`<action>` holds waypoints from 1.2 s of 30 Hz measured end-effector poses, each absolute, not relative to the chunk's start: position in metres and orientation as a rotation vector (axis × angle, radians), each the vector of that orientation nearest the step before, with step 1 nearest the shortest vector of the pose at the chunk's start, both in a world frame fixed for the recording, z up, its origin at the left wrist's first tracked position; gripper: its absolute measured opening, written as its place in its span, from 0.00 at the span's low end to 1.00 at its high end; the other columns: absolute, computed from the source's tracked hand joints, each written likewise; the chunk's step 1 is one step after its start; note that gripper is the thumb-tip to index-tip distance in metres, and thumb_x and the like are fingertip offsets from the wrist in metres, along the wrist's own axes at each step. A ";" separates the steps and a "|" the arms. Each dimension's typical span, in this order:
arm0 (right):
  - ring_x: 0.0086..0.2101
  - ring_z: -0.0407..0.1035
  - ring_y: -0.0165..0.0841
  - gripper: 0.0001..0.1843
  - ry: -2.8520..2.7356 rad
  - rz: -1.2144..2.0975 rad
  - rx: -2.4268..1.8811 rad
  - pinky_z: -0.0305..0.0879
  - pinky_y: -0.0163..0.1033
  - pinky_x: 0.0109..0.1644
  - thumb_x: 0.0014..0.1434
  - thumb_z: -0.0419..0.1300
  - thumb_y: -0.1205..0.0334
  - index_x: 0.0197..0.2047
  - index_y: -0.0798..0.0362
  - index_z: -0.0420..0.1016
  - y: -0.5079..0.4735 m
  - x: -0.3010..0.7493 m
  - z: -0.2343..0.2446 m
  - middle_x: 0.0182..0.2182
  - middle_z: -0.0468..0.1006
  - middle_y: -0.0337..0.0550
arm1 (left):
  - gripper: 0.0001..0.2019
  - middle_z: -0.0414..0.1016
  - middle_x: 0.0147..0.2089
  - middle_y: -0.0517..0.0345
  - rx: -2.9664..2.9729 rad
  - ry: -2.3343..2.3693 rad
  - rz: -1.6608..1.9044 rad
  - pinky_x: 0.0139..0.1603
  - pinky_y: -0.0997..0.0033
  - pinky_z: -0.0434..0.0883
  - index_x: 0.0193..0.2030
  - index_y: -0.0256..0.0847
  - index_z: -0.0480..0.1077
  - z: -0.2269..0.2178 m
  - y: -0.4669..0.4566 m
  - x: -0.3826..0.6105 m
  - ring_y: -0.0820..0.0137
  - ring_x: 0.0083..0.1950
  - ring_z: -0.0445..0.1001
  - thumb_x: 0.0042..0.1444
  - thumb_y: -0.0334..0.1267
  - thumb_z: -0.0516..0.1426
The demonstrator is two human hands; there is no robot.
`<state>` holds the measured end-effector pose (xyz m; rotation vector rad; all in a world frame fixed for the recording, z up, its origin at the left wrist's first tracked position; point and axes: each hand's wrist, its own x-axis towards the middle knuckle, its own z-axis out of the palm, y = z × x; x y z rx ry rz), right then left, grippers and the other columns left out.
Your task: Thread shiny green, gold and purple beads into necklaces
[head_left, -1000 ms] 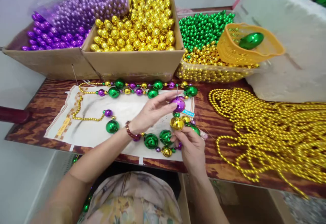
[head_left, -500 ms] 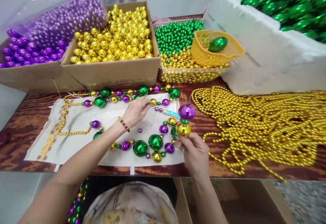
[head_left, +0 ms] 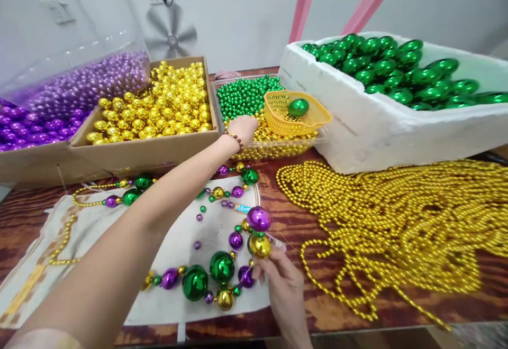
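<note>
On my far left, purple beads (head_left: 59,129) fill a cardboard box (head_left: 32,166). Next stands a carton (head_left: 146,149) of gold balls (head_left: 154,113), and in front of it a white cloth (head_left: 154,312) lies on the desk (head_left: 325,314), bearing a strand (head_left: 195,282) of green, purple and gold beads. My left hand (head_left: 243,129) is over the clear tub (head_left: 273,151) of small beads; its fingertips are hidden, so I cannot tell whether that grip is apart or together. Near the cloth's right edge, my right hand (head_left: 283,277) has its grip clamped on a gold ball (head_left: 260,246) at the underside, a purple ball (head_left: 259,218) above it. Beyond, a yellow basket (head_left: 278,121) rests on the tub. Rightmost, gold bead strings (head_left: 397,222) lie in front of a foam box (head_left: 357,140).
</note>
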<state>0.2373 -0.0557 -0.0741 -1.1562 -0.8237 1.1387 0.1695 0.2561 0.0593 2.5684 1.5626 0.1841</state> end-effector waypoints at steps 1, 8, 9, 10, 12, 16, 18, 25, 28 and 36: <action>0.21 0.68 0.31 0.11 -0.822 1.144 -1.150 0.64 0.33 0.26 0.62 0.65 0.55 0.31 0.52 0.80 -0.057 0.239 -0.075 0.19 0.75 0.40 | 0.18 0.76 0.52 0.34 2.517 1.580 0.135 0.56 0.56 0.71 0.49 0.31 0.77 0.058 0.265 0.175 0.53 0.57 0.75 0.59 0.21 0.50; 0.22 0.69 0.31 0.10 -0.787 1.153 -1.141 0.64 0.34 0.27 0.62 0.65 0.55 0.34 0.52 0.80 -0.065 0.249 -0.089 0.19 0.74 0.39 | 0.15 0.79 0.49 0.41 2.299 1.585 0.155 0.55 0.59 0.72 0.44 0.36 0.79 0.032 0.298 0.177 0.54 0.54 0.77 0.49 0.23 0.60; 0.22 0.69 0.31 0.10 -0.788 1.155 -1.153 0.64 0.34 0.27 0.62 0.65 0.55 0.34 0.52 0.80 -0.066 0.250 -0.090 0.20 0.74 0.39 | 0.14 0.79 0.48 0.42 2.279 1.579 0.194 0.56 0.59 0.72 0.43 0.36 0.79 0.030 0.299 0.175 0.54 0.54 0.77 0.49 0.23 0.60; 0.22 0.69 0.31 0.11 -0.794 1.158 -1.164 0.64 0.34 0.27 0.62 0.65 0.54 0.33 0.52 0.80 -0.066 0.250 -0.091 0.20 0.74 0.39 | 0.14 0.79 0.48 0.43 2.260 1.572 0.242 0.56 0.58 0.72 0.42 0.36 0.79 0.030 0.299 0.174 0.54 0.54 0.77 0.49 0.23 0.61; 0.22 0.68 0.31 0.12 -0.805 1.151 -1.182 0.64 0.34 0.27 0.62 0.65 0.54 0.32 0.53 0.79 -0.065 0.249 -0.089 0.19 0.74 0.39 | 0.12 0.79 0.48 0.43 2.220 1.559 0.371 0.58 0.58 0.71 0.42 0.36 0.77 0.035 0.296 0.173 0.54 0.55 0.76 0.51 0.24 0.60; 0.23 0.68 0.32 0.13 -0.834 1.130 -1.189 0.65 0.36 0.28 0.63 0.64 0.53 0.31 0.53 0.78 -0.064 0.245 -0.078 0.20 0.74 0.40 | 0.08 0.79 0.46 0.48 2.065 1.444 0.666 0.53 0.63 0.73 0.45 0.37 0.73 0.056 0.265 0.165 0.65 0.48 0.78 0.62 0.31 0.55; 0.24 0.68 0.33 0.13 -0.859 1.117 -1.190 0.65 0.36 0.29 0.63 0.63 0.54 0.31 0.53 0.77 -0.063 0.243 -0.070 0.21 0.75 0.40 | 0.06 0.79 0.42 0.51 1.705 1.184 0.827 0.47 0.66 0.75 0.43 0.38 0.71 0.064 0.234 0.149 0.71 0.39 0.79 0.65 0.34 0.53; 0.22 0.68 0.31 0.11 -0.973 1.097 -1.163 0.65 0.33 0.28 0.62 0.64 0.57 0.29 0.52 0.77 -0.059 0.231 -0.051 0.20 0.75 0.39 | 0.02 0.80 0.39 0.51 0.654 0.648 0.934 0.51 0.64 0.76 0.38 0.36 0.73 0.049 0.113 0.065 0.69 0.41 0.81 0.60 0.33 0.61; 0.22 0.68 0.30 0.11 -1.012 1.144 -1.161 0.65 0.33 0.28 0.62 0.64 0.57 0.29 0.52 0.77 -0.060 0.224 -0.047 0.20 0.75 0.39 | 0.03 0.79 0.38 0.53 0.554 0.655 1.001 0.54 0.62 0.75 0.40 0.37 0.75 0.037 0.088 0.046 0.68 0.42 0.81 0.59 0.32 0.63; 0.21 0.68 0.31 0.11 -1.079 1.144 -1.194 0.66 0.33 0.26 0.60 0.65 0.56 0.30 0.53 0.77 -0.060 0.209 -0.037 0.18 0.74 0.38 | 0.05 0.77 0.37 0.58 0.455 0.652 1.113 0.55 0.58 0.76 0.40 0.39 0.75 0.028 0.069 0.028 0.70 0.39 0.80 0.57 0.29 0.64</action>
